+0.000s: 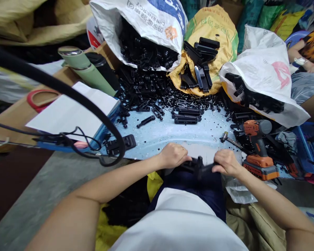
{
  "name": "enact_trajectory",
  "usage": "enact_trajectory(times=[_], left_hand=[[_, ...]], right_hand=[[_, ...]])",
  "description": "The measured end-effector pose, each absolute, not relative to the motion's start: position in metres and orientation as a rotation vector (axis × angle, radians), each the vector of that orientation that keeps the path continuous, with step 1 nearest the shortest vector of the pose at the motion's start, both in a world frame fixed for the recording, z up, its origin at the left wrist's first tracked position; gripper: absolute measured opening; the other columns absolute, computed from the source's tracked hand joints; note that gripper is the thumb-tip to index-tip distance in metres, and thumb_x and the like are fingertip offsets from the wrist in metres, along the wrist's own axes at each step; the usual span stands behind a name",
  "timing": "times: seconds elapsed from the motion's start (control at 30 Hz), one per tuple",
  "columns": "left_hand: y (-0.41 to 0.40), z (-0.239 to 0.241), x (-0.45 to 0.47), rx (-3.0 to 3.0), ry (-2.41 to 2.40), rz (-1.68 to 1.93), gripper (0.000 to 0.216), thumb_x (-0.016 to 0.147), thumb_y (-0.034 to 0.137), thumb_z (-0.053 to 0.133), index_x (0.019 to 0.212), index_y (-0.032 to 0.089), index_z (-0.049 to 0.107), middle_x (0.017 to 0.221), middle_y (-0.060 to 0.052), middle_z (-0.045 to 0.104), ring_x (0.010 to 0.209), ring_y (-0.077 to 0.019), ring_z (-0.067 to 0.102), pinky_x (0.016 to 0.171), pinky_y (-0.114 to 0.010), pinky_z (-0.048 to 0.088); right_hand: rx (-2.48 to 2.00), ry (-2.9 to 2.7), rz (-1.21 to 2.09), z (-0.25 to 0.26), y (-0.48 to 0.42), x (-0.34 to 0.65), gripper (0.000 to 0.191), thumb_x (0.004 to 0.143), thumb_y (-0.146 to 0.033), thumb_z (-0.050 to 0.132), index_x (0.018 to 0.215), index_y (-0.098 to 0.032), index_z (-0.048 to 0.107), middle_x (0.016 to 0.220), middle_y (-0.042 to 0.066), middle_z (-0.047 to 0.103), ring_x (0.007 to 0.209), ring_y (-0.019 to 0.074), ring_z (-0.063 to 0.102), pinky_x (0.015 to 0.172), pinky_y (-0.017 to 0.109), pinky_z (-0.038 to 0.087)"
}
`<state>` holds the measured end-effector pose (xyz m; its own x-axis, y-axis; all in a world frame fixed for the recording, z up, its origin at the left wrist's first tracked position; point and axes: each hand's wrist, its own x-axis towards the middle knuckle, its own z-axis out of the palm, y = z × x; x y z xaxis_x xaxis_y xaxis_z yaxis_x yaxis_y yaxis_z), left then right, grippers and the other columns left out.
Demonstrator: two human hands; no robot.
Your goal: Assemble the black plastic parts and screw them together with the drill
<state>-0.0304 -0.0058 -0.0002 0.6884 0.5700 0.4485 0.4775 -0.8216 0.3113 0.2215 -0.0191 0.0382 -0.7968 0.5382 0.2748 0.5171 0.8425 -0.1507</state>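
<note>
My left hand [172, 156] and my right hand [226, 162] are both closed on one black plastic part [199, 166], held between them at the near edge of the pale blue table [199, 134], just above my lap. The left hand grips its left end, the right hand its right end. A heap of small black plastic pieces [151, 87] covers the far side of the table. Two flat black strips [186, 116] lie stacked in the middle of it.
An orange cordless drill [258, 146] stands right of my right hand, a small hammer [229, 138] beside it. White sacks [146, 21], [264, 69] and a yellow sack [211, 31] spill black parts. A green flask [86, 68], white notebook [73, 108] and black cable [68, 92] lie left. Another person's arm [300, 59] shows far right.
</note>
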Motion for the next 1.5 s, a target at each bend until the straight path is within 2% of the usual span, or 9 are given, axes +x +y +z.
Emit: enact_trajectory(times=[0.1, 0.23, 0.33, 0.5, 0.77, 0.97, 1.2, 1.37, 1.5], left_hand=[[-0.033, 0.010, -0.028, 2.464, 0.562, 1.136, 0.066, 0.094, 0.046, 0.005, 0.057, 0.017, 0.052, 0.045, -0.002, 0.050, 0.043, -0.0114, 0.046, 0.046, -0.023, 0.035], [-0.064, 0.013, -0.013, 2.191, 0.504, 1.154, 0.074, 0.091, 0.050, -0.005, 0.059, 0.019, 0.055, 0.047, -0.003, 0.050, 0.045, -0.0121, 0.048, 0.049, -0.025, 0.041], [-0.071, -0.002, -0.002, 2.179, 0.543, 1.213, 0.084, 0.084, 0.061, -0.009, 0.067, 0.020, 0.062, 0.054, -0.007, 0.056, 0.054, -0.0153, 0.055, 0.056, -0.028, 0.046], [-0.040, -0.039, -0.001, 2.496, 0.816, 1.134, 0.064, 0.082, 0.070, 0.024, 0.096, 0.025, 0.067, 0.087, -0.009, 0.065, 0.088, -0.0205, 0.060, 0.075, -0.032, 0.047], [0.067, -0.052, 0.000, 2.641, 1.407, 0.438, 0.034, 0.087, 0.037, 0.050, 0.116, 0.020, 0.058, 0.105, -0.014, 0.062, 0.104, -0.0264, 0.052, 0.080, -0.036, 0.042], [0.098, -0.024, -0.011, 2.378, 1.854, 0.471, 0.041, 0.088, 0.031, 0.046, 0.124, 0.012, 0.047, 0.116, -0.016, 0.056, 0.111, -0.0283, 0.046, 0.089, -0.039, 0.038], [0.097, -0.032, -0.110, 1.886, 2.355, 0.330, 0.021, 0.078, 0.016, 0.048, 0.095, 0.009, 0.057, 0.107, -0.022, 0.056, 0.108, -0.0361, 0.047, 0.084, -0.045, 0.041], [0.078, -0.039, -0.106, 1.793, 2.163, 0.574, 0.016, 0.081, 0.016, 0.045, 0.096, 0.012, 0.049, 0.097, -0.015, 0.058, 0.092, -0.0268, 0.056, 0.079, -0.037, 0.044], [0.047, -0.036, -0.070, 1.677, 1.918, 0.755, 0.008, 0.084, 0.026, 0.046, 0.086, 0.018, 0.045, 0.081, -0.005, 0.058, 0.078, -0.0203, 0.058, 0.071, -0.031, 0.045]], right_hand=[[-0.509, -2.526, 0.482, 0.045, -0.037, 0.207, 0.066, 0.091, -0.056, 0.007, 0.053, -0.019, 0.046, 0.045, 0.000, 0.041, 0.045, 0.0122, 0.039, 0.052, 0.027, 0.028], [-0.349, -2.283, 0.804, 0.014, -0.061, 0.166, 0.068, 0.088, -0.057, -0.005, 0.052, -0.023, 0.042, 0.046, 0.001, 0.039, 0.045, 0.0138, 0.042, 0.053, 0.030, 0.035], [-0.749, -2.207, 0.677, -0.025, -0.069, 0.131, 0.069, 0.083, -0.065, -0.003, 0.059, -0.024, 0.047, 0.061, 0.006, 0.048, 0.064, 0.0198, 0.053, 0.065, 0.037, 0.042], [-1.263, -2.117, 0.432, -0.046, -0.009, 0.119, 0.042, 0.088, -0.048, 0.022, 0.098, -0.021, 0.052, 0.112, 0.014, 0.049, 0.111, 0.0267, 0.044, 0.087, 0.046, 0.039], [-1.709, -1.844, 0.217, 0.011, 0.195, 0.160, 0.029, 0.086, -0.024, 0.049, 0.109, -0.007, 0.046, 0.119, 0.020, 0.049, 0.112, 0.0220, 0.040, 0.097, 0.038, 0.029], [-1.829, -1.734, 0.313, 0.028, 0.243, 0.159, 0.032, 0.079, -0.015, 0.055, 0.105, 0.001, 0.046, 0.106, 0.024, 0.056, 0.101, 0.0221, 0.050, 0.090, 0.037, 0.033], [-1.716, -1.625, 0.453, -0.011, 0.150, 0.202, 0.039, 0.087, -0.034, 0.039, 0.116, -0.010, 0.049, 0.093, 0.010, 0.062, 0.080, 0.0170, 0.060, 0.073, 0.032, 0.048], [-1.377, -2.074, 0.768, -0.034, 0.040, 0.244, 0.047, 0.080, -0.050, 0.051, 0.117, -0.021, 0.053, 0.101, 0.008, 0.064, 0.084, 0.0188, 0.061, 0.076, 0.035, 0.049], [-1.530, -2.443, 0.639, -0.024, 0.005, 0.245, 0.043, 0.086, -0.046, 0.042, 0.117, -0.020, 0.056, 0.101, 0.010, 0.064, 0.090, 0.0222, 0.059, 0.080, 0.038, 0.047]])
